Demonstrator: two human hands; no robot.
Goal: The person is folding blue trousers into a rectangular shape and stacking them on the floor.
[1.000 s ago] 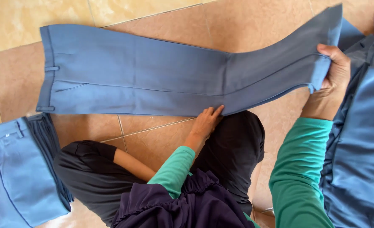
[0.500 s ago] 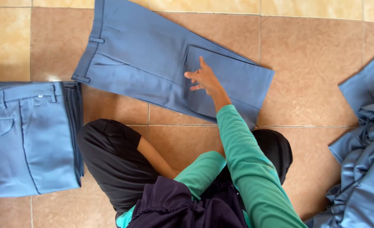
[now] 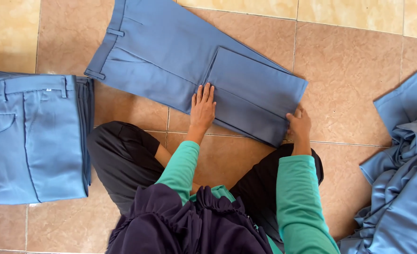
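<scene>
A pair of blue trousers [image 3: 161, 61] lies on the tiled floor in front of me, its legs folded back over themselves into a flat panel [image 3: 255, 91]. My left hand [image 3: 202, 107] rests flat, fingers spread, on the near edge of the trousers by the fold's inner end. My right hand [image 3: 298, 126] grips the folded panel's near right corner. My green sleeves and dark-clothed knees fill the lower middle.
A stack of folded blue trousers [image 3: 29, 136] sits on the floor at the left. A heap of loose blue garments [image 3: 401, 188] lies at the right. Brown and beige floor tiles [image 3: 354, 70] surround the trousers.
The trouser legs, stretched out a second ago, are now folded over. My right hand has come back from the hem to the fold's corner, and my left hand presses the trousers.
</scene>
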